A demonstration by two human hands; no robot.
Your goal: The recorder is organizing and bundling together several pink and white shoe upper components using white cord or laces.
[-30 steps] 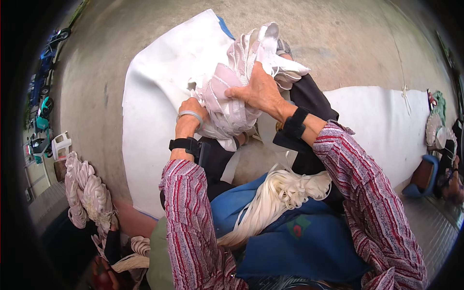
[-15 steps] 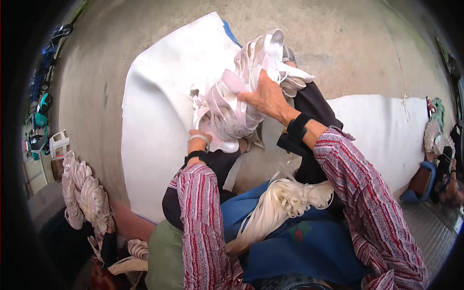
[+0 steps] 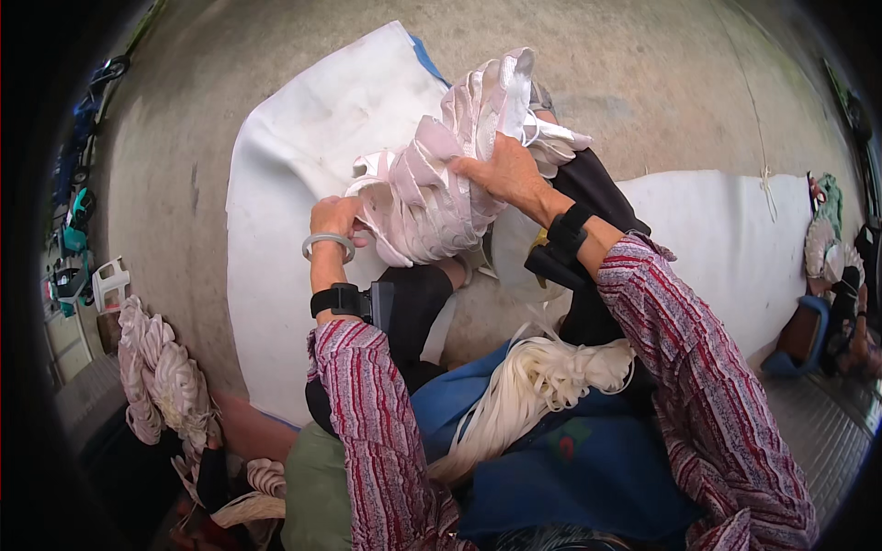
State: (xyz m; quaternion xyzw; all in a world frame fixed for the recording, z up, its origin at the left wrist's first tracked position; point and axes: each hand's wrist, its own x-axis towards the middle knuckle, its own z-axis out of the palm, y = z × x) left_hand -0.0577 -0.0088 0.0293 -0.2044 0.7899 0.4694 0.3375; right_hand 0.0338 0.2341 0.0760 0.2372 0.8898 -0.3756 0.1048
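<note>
A thick stack of pale pink and white shoe uppers (image 3: 427, 197), nested one over the other, is held over my knees. My right hand (image 3: 510, 174) clasps it from above on the right side, thumb pressed on the layers. At the stack's left end, my left hand (image 3: 338, 220) is closed on an edge; its fingertips are partly hidden. A white cord (image 3: 531, 129) loops out of the stack's right end. On the blue apron (image 3: 579, 477) across my lap lies a bundle of cream flat laces (image 3: 542, 376).
White sheets (image 3: 294, 220) lie on the concrete floor to the left and right. More piles of uppers (image 3: 165, 372) stand at the far left beside another person's arm. A white plastic stool (image 3: 111, 285) is behind them. At the right, another person (image 3: 859, 340) sits near a blue chair (image 3: 797, 340).
My left hand has moved up and left, from below the stack to its left end. The right hand keeps its hold with little movement.
</note>
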